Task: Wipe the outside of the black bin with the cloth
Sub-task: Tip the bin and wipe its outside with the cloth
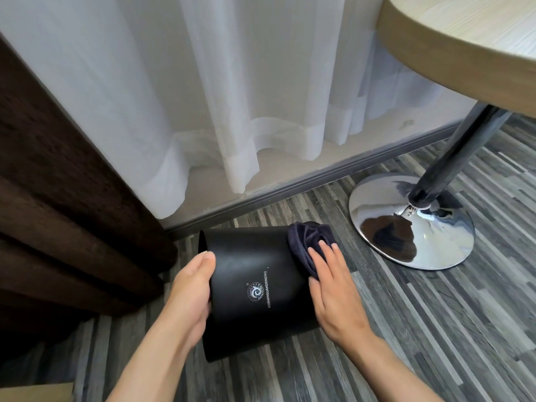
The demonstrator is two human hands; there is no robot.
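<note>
- The black bin (255,285) is lying on its side on the striped grey floor (420,329), in the lower middle of the view, with its mouth turning toward 9 o'clock and its base toward 3 o'clock
- A white logo and a line of white letters are showing on the upper side of the bin wall
- The left hand (191,294) is resting at the 9 o'clock side of the bin; its grip is wide, with the palm and the straight fingers lying flat against the rim, not closing around it
- The right hand (333,288) is sitting at the 3 o'clock side; its grip is wide too, the fingers are lying flat and pressing the dark cloth (307,245) against the base end of the bin
- The cloth is bunching at 1 o'clock from the bin middle, partly under the fingertips
- A brown curtain (58,198) is hanging at 9 o'clock, and a white sheer curtain (203,97) at 12 o'clock
- The chrome foot (412,224) of a round table is standing at 2 o'clock, apart from the bin; the wooden tabletop (464,33) is showing in the upper right corner
</note>
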